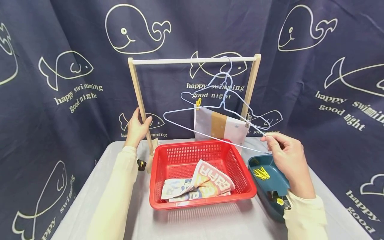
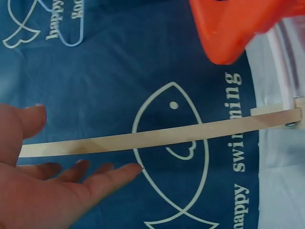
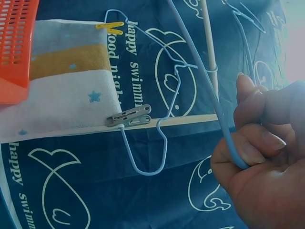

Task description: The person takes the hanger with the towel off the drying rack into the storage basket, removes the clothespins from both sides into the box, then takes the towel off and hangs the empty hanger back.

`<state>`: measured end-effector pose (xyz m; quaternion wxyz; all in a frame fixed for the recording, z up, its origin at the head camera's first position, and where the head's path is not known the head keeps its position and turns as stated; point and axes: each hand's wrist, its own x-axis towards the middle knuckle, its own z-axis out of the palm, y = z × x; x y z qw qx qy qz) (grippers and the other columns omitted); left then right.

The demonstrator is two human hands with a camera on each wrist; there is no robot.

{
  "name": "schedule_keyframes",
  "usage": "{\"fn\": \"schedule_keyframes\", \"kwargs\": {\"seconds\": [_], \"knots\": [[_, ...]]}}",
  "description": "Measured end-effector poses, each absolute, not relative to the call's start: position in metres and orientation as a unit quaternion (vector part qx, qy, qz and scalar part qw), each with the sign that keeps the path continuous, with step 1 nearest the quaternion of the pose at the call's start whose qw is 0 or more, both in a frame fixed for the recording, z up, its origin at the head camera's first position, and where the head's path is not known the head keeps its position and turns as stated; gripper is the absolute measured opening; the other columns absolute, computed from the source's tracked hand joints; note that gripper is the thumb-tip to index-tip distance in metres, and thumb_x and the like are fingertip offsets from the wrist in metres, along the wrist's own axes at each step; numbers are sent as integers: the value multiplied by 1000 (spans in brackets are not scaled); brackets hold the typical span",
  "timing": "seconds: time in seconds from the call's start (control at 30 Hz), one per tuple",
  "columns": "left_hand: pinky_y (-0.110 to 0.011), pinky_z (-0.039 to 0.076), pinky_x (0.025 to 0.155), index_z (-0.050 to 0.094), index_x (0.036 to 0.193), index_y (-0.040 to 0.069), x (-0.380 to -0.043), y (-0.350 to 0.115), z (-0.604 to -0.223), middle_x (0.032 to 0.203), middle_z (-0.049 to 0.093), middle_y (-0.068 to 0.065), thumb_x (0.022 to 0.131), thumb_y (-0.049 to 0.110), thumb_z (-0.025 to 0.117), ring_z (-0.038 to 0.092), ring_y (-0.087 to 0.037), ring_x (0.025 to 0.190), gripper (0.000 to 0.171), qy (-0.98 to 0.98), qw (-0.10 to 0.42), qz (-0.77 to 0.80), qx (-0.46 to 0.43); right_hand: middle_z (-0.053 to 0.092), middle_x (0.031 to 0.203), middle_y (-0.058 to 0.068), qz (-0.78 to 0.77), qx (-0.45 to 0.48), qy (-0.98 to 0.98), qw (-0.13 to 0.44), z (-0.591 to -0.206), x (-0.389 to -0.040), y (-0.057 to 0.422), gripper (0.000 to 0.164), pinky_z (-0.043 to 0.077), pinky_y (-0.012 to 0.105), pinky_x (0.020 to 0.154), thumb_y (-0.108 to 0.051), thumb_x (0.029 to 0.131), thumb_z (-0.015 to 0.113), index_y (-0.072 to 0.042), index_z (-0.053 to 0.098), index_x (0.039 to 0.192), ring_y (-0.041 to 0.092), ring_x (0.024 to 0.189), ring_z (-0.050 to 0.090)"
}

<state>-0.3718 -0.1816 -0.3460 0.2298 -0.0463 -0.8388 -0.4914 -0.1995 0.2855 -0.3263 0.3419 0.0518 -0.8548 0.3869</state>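
My right hand (image 1: pixel 289 158) pinches one end of a light-blue wire hanger (image 1: pixel 192 129), curled fingers around the wire in the right wrist view. That hanger is tilted in front of the rack, its hook up. A second blue hanger (image 1: pixel 187 97) hangs by its hook from the rack's white rod (image 1: pixel 180 61). From it hangs a striped towel (image 1: pixel 219 123), held by a yellow clip (image 1: pixel 198 102) and a metal clothespin (image 3: pixel 128 116). At the rack's left wooden post (image 1: pixel 139 90), my left hand (image 1: pixel 137 129) has its thumb and extended fingers on either side of the wood.
A red plastic basket (image 1: pixel 252 190) sits mid-table with a folded printed cloth (image 1: pixel 207 183) inside. Right of it stands a dark teal tray (image 1: pixel 270 185) with several yellow clips (image 1: pixel 261 173). The rack's right post (image 1: pixel 251 85) rises behind. A dark patterned curtain (image 1: pixel 192 20) encloses the table.
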Motion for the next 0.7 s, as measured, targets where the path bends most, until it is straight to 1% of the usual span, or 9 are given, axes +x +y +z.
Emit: {"fn": "schedule_keyframes", "kwargs": {"seconds": [0.07,0.17,0.27,0.37,0.43,0.53,0.7], "knots": [[-48,39,117,26,162,5,-375,-182,-349,150,51,-25,104,21,58,52,-38,138,68,-841,216,-494,-46,58,73,-2,384,49,-857,339,-326,-199,285,17,38,22,59,-26,103,65,-17,79,101,5,67,51],[-51,39,115,28,161,5,-378,-183,-352,143,55,-26,107,21,50,53,-40,134,60,-846,195,-494,-38,59,74,-1,380,47,-862,333,-327,-199,284,19,39,22,58,-27,103,64,-17,79,102,7,67,52],[-54,40,112,38,153,3,-379,-183,-354,134,56,-26,109,21,46,53,-40,127,48,-848,185,-496,-35,60,75,1,375,45,-867,326,-328,-199,283,20,40,22,58,-29,104,63,-17,79,103,8,68,53],[-54,43,106,46,143,-1,-380,-182,-357,125,58,-26,109,20,44,55,-40,118,40,-847,192,-495,-39,60,76,1,370,43,-871,321,-329,-198,281,21,40,23,58,-30,104,62,-17,79,104,10,69,53],[-54,45,103,50,140,-1,-381,-182,-359,121,60,-26,110,20,45,56,-39,113,37,-848,197,-490,-38,60,75,2,369,45,-872,318,-330,-198,280,21,40,23,57,-30,104,62,-18,79,104,10,68,53],[-51,47,102,52,143,4,-382,-184,-364,124,64,-23,110,19,45,61,-36,113,37,-849,205,-486,-36,59,75,2,368,50,-873,317,-331,-198,279,21,40,24,56,-30,104,63,-17,79,104,11,68,53],[-51,51,98,56,136,5,-385,-187,-367,123,67,-23,109,15,47,65,-35,113,30,-838,207,-503,-45,59,76,2,361,49,-875,318,-331,-199,277,21,40,25,56,-29,105,61,-17,79,104,12,68,52]]}}
